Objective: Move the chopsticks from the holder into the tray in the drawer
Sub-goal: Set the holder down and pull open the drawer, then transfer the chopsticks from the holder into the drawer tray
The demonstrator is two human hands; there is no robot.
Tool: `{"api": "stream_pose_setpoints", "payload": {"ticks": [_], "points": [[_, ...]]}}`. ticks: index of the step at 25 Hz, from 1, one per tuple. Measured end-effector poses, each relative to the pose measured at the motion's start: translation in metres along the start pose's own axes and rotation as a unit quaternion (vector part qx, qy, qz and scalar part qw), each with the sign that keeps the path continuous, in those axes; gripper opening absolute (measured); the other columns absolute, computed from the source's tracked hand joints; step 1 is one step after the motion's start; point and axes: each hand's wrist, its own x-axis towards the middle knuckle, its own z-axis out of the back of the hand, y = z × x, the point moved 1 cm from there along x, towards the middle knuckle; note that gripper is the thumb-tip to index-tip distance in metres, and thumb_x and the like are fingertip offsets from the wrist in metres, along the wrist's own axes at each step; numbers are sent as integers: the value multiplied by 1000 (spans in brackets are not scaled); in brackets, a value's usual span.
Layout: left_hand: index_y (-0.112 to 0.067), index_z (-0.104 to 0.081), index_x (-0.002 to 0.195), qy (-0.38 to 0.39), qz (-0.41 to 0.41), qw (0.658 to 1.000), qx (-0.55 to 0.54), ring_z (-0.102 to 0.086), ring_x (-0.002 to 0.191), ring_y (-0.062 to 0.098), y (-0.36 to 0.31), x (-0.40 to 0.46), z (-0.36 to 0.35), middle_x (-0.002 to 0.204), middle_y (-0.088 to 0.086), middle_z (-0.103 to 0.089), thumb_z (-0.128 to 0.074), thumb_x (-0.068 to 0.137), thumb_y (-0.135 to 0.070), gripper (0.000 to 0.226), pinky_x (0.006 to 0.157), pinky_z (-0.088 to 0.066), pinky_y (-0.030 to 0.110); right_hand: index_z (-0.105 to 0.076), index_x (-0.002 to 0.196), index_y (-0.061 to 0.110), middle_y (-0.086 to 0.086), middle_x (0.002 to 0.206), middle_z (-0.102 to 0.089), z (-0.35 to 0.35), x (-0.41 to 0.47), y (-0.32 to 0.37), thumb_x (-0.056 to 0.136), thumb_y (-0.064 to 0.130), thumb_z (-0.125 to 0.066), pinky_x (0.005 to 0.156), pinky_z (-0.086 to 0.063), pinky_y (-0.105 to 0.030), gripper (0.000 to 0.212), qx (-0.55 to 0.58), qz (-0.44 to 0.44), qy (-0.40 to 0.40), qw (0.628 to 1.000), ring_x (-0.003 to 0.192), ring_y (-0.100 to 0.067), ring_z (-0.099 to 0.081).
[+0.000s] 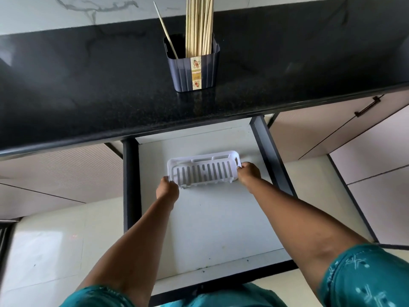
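a kitchen, seen from above: pale floor tiles, beige cabinet fronts, and a black stone counter (88,85) running across the top of the view with a light wall behind it. below its front edge an open drawer (199,218) is pulled out toward the person, its white floor bare except for one thing.

that thing is a white slotted tray (203,169), lying flat in the back half of the drawer, long axis left to right. the left hand (167,188) grips its near left corner and the right hand (249,173) grips its right end; both are closed on the rim, so neither is free.

on the counter, straight beyond the tray and higher, stands a dark blue holder (194,69) with a flowered label. the chopsticks (199,25) stand upright in its right side as a tight bundle, tops cut off by the frame; one single stick (164,29) leans away to the left in the other side.

so the chopsticks lie up and forward from both hands, well apart from them, with the counter edge between. their long axis is vertical, while the tray's runs sideways, so by my reading they must be lifted out and turned level to lie along it. the holder sits about midway between the hands; the right looks slightly nearer the bundle, the left nearer the leaning stick. none has been moved yet.
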Motion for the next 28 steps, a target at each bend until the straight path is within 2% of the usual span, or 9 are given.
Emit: {"api": "stream_pose_setpoints", "payload": {"ticks": [4, 7, 11, 14, 17, 19, 21, 23, 28], "points": [[-12, -54, 123, 28, -10, 999, 15, -57, 101, 33, 25, -28, 2, 121, 17, -60, -37, 88, -9, 39, 75, -41, 28, -62, 86, 11, -8, 88, -57, 1, -23, -27, 91, 9, -47, 68, -39, -23, 16, -20, -18, -5, 1000, 79, -23, -50], [-10, -55, 115, 43, -3, 998, 35, -54, 90, 31, 40, -47, 4, 114, 17, -61, -39, 85, -7, 34, 70, -41, 28, -68, 92, 7, -7, 87, -58, -2, -40, -41, 90, 7, -48, 68, -40, -23, 20, -31, -23, -4, 999, 79, -22, -51], [-7, -54, 111, 53, 0, 997, 50, -53, 87, 31, 46, -54, 9, 109, 17, -60, -40, 83, -6, 31, 68, -42, 28, -62, 84, 9, -8, 88, -58, -5, -48, -46, 89, 6, -45, 67, -39, -23, 18, -19, -37, 1, 999, 77, -22, -49], [-4, -53, 111, 54, 8, 997, 60, -53, 85, 31, 48, -54, 11, 110, 18, -60, -39, 83, -6, 32, 67, -43, 29, -67, 94, 4, -8, 90, -59, -8, -48, -44, 90, 8, -47, 67, -41, -24, 21, -23, -39, 4, 999, 80, -23, -52], [-5, -52, 115, 53, 22, 997, 50, -57, 92, 33, 49, -55, 12, 113, 17, -59, -41, 85, -9, 33, 70, -45, 31, -65, 107, 1, -13, 104, -66, -8, -51, -38, 90, 8, -49, 72, -49, -27, 24, -30, -50, -2, 998, 95, -29, -63], [-5, -50, 120, 28, 10, 999, 44, -56, 104, 35, 43, -56, 15, 121, 18, -57, -47, 88, -15, 34, 79, -47, 33, -57, 118, 1, -16, 122, -61, -5, -55, -32, 91, 11, -51, 85, -52, -34, 29, -37, -51, -21, 998, 111, -33, -60], [-3, -45, 127, -29, -57, 997, 49, -50, 119, 36, 31, -55, 21, 131, 19, -50, -53, 89, -17, 42, 96, -42, 37, -47, 128, 6, -16, 132, -51, 2, -57, -20, 92, 15, -54, 95, -47, -39, 38, -40, -21, -56, 997, 123, -34, -49], [-4, -44, 130, -88, -171, 980, 50, -45, 123, 33, 5, -59, 32, 132, 18, -48, -56, 88, -15, 45, 102, -38, 38, -45, 126, 10, -14, 132, -45, 14, -55, 5, 90, 14, -55, 94, -45, -41, 38, -41, 48, -104, 993, 123, -33, -43], [-6, -51, 122, -181, -465, 862, 84, -51, 110, 32, -139, -54, 80, 119, 16, -56, -58, 83, -14, 41, 94, -45, 40, -57, 106, 7, -15, 114, -54, 76, -42, 127, 85, 7, -57, 86, -45, -38, 22, 3, 319, -196, 927, 108, -33, -51]]}}
